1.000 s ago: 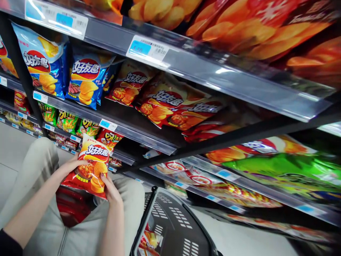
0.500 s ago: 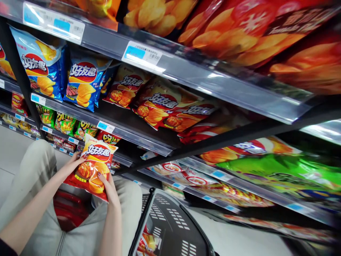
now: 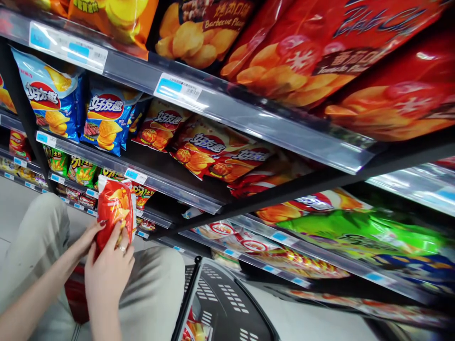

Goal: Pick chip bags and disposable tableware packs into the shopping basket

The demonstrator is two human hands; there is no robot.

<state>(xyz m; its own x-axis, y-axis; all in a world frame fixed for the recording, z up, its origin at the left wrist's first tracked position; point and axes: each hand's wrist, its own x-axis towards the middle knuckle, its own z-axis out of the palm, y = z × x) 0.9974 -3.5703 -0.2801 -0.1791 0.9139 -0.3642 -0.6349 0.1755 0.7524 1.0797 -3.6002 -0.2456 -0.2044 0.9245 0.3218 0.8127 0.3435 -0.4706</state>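
Note:
Between my two hands, above my knees, is a red bag of chips (image 3: 115,201), turned so that its side and part of its back face me. My left hand (image 3: 88,237) grips the bag's left lower edge, thumb on the near side. Across the bag's lower front lies my right hand (image 3: 110,265), fingers curled round it, a ring on one finger. Just behind the bag, green snack bags (image 3: 82,170) stand on a low shelf. More red chip bags (image 3: 199,149) of a like design lean on the shelf above.
A dark shopping basket (image 3: 227,298) with snack bags inside stands on the floor right of my knee. Blue chip bags (image 3: 106,116) fill the shelf's left part. An upper shelf edge (image 3: 227,106) with price tags juts across. Green bags (image 3: 355,234) lie on the right.
The chip bag has turned from front-facing to side-on. My right hand has moved left across it, and my left hand slightly down. The view has shifted a little.

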